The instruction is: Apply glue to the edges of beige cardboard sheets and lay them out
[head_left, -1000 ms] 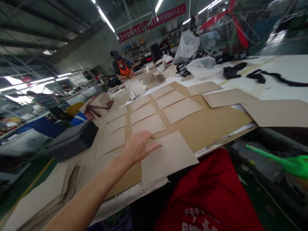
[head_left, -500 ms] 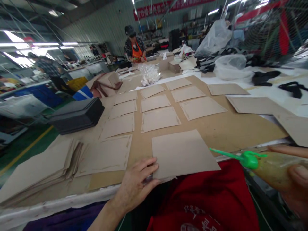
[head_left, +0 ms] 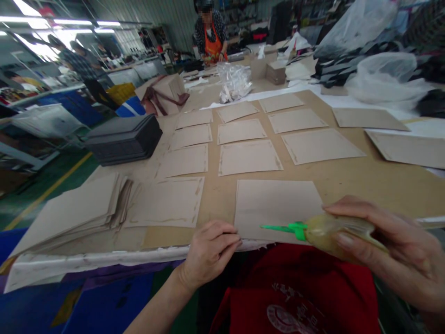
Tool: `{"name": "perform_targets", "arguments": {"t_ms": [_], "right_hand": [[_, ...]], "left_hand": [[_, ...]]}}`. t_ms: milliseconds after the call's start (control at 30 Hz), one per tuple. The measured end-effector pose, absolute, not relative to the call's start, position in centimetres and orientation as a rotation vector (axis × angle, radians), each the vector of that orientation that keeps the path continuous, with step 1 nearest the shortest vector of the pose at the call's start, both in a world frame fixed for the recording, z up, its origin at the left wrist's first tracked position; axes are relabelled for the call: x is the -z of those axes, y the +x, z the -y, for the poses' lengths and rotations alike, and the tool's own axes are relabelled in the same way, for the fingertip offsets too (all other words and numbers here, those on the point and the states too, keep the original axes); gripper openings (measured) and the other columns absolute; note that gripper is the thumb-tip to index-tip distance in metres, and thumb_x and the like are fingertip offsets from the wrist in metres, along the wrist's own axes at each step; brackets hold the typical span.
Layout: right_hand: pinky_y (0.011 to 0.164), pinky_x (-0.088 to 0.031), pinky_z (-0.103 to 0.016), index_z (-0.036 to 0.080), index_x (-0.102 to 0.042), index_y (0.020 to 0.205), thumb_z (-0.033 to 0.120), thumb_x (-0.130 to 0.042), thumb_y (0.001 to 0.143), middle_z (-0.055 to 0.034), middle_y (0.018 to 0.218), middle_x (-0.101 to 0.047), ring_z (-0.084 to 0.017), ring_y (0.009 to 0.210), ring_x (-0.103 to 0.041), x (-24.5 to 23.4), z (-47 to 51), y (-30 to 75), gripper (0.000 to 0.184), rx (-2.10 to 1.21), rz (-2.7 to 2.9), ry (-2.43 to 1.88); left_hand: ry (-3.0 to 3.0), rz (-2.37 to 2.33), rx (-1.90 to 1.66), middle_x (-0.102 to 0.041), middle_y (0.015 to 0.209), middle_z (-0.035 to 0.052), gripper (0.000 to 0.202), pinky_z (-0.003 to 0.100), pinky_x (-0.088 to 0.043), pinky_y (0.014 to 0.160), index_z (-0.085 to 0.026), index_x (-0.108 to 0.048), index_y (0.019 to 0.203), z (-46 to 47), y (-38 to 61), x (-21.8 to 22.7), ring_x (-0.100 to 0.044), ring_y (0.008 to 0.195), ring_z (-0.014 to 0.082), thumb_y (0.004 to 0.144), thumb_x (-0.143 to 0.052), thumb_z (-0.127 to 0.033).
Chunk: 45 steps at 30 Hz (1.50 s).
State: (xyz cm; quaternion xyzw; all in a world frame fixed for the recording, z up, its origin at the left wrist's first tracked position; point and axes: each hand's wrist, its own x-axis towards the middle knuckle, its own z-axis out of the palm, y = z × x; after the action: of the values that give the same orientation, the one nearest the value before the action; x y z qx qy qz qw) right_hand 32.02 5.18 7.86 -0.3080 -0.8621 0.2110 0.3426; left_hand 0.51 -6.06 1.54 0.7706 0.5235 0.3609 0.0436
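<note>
My left hand rests at the table's front edge, fingers curled on the near left corner of a blank brown card sheet. My right hand grips a soft squeeze bottle of yellowish glue with a green nozzle. The nozzle tip hovers over the near edge of that sheet. Beyond it lie several more card sheets in rows, many with glue lines along their borders.
A loose stack of card sheets lies at the left. A pile of dark trays stands behind it. Clear plastic bags and black fabric crowd the far right. A person in an orange apron works at the far end.
My left hand drew back from the sheet's middle to its near corner. My right hand came in from the right with the glue bottle, bringing the nozzle over the sheet.
</note>
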Motion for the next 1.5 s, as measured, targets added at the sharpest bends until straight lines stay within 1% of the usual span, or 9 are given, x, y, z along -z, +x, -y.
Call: {"name": "perform_targets", "arguments": {"t_ms": [67, 200, 367, 500, 733, 867, 1000, 1167, 1500], "right_hand": [[0.061, -0.053, -0.035, 0.029, -0.056, 0.127, 0.033, -0.056, 0.101, -0.0078, 0.106, -0.067, -0.025, 0.084, -0.067, -8.4, -6.3, 30.0, 0.027, -0.552, 2.333, -0.631], [0.058, -0.043, -0.03, 0.021, -0.056, 0.115, 0.023, -0.055, 0.101, -0.0034, 0.086, -0.06, -0.018, 0.07, -0.057, -9.5, -7.5, 26.2, 0.015, -0.583, 2.455, -0.4], [0.063, -0.037, -0.032, 0.019, -0.055, 0.11, 0.02, -0.052, 0.102, -0.0027, 0.085, -0.057, -0.018, 0.072, -0.054, -9.7, -8.1, 23.9, 0.009, -0.473, 2.592, -0.319], [0.062, -0.032, -0.033, 0.018, -0.057, 0.111, 0.022, -0.051, 0.103, -0.002, 0.083, -0.056, -0.018, 0.07, -0.053, -10.2, -8.0, 23.3, 0.011, -0.44, 2.663, -0.297], [0.064, -0.031, -0.035, 0.018, -0.058, 0.101, 0.019, -0.046, 0.103, -0.002, 0.082, -0.056, -0.019, 0.07, -0.051, -11.3, -7.1, 22.8, 0.013, -0.526, 2.772, -0.212], [0.062, -0.031, -0.034, 0.018, -0.06, 0.097, 0.021, -0.047, 0.103, -0.0021, 0.079, -0.055, -0.018, 0.068, -0.051, -11.3, -7.5, 22.7, 0.015, -0.474, 2.737, -0.229], [0.062, -0.031, -0.033, 0.018, -0.06, 0.098, 0.02, -0.045, 0.104, -0.0019, 0.079, -0.056, -0.018, 0.067, -0.051, -11.4, -7.6, 22.8, 0.016, -0.55, 2.768, -0.172], [0.062, -0.03, -0.033, 0.017, -0.061, 0.091, 0.021, -0.044, 0.105, -0.002, 0.077, -0.055, -0.018, 0.068, -0.051, -11.7, -7.9, 22.9, 0.022, -0.477, 2.782, -0.2], [0.064, -0.029, -0.034, 0.019, -0.059, 0.088, 0.02, -0.044, 0.104, -0.0012, 0.08, -0.053, -0.017, 0.071, -0.049, -12.0, -8.0, 22.6, 0.022, -0.48, 2.861, -0.174]], "left_hand": [[2.438, -1.607, -1.134, -0.071, 0.092, 0.0025, 0.015, 0.03, -0.056, 0.076, -0.022, -0.069, 0.102, 6.3, 0.6, -1.1, -0.065, 0.084, 0.0145, 0.091, -0.065, -0.011], [2.577, -1.738, -1.171, -0.067, 0.081, 0.0019, 0.018, 0.03, -0.053, 0.067, -0.018, -0.069, 0.105, 6.9, 1.3, -0.4, -0.061, 0.071, 0.0138, 0.092, -0.06, -0.009], [2.609, -1.969, -1.2, -0.063, 0.071, 0.0001, 0.017, 0.03, -0.048, 0.06, -0.018, -0.069, 0.104, 7.9, 3.6, 0.1, -0.057, 0.063, 0.0148, 0.093, -0.058, -0.01], [2.58, -1.987, -1.029, -0.065, 0.075, 0.0024, 0.026, 0.029, -0.052, 0.059, -0.012, -0.064, 0.12, 8.5, 6.7, 1.0, -0.061, 0.063, 0.0155, 0.095, -0.055, -0.012], [2.4, -2.045, -0.911, -0.066, 0.075, 0.0019, 0.028, 0.03, -0.056, 0.056, -0.013, -0.061, 0.124, 8.1, 8.7, 2.9, -0.062, 0.06, 0.0173, 0.097, -0.052, -0.014], [2.35, -2.069, -0.988, -0.065, 0.073, 0.0012, 0.029, 0.028, -0.055, 0.055, -0.012, -0.059, 0.126, 8.0, 8.7, 3.0, -0.062, 0.058, 0.0165, 0.098, -0.051, -0.013], [2.307, -2.058, -1.055, -0.064, 0.07, 0.0003, 0.022, 0.028, -0.054, 0.056, -0.014, -0.062, 0.117, 7.9, 9.0, 3.2, -0.062, 0.058, 0.0164, 0.099, -0.051, -0.013], [2.348, -2.062, -1.09, -0.065, 0.07, 0.0004, 0.03, 0.029, -0.052, 0.052, -0.01, -0.056, 0.128, 7.8, 9.1, 3.6, -0.061, 0.055, 0.0166, 0.099, -0.05, -0.012], [2.293, -2.045, -1.091, -0.067, 0.072, 0.0005, 0.025, 0.028, -0.054, 0.055, -0.012, -0.058, 0.123, 7.8, 9.0, 3.3, -0.063, 0.056, 0.0164, 0.099, -0.051, -0.012]]}}
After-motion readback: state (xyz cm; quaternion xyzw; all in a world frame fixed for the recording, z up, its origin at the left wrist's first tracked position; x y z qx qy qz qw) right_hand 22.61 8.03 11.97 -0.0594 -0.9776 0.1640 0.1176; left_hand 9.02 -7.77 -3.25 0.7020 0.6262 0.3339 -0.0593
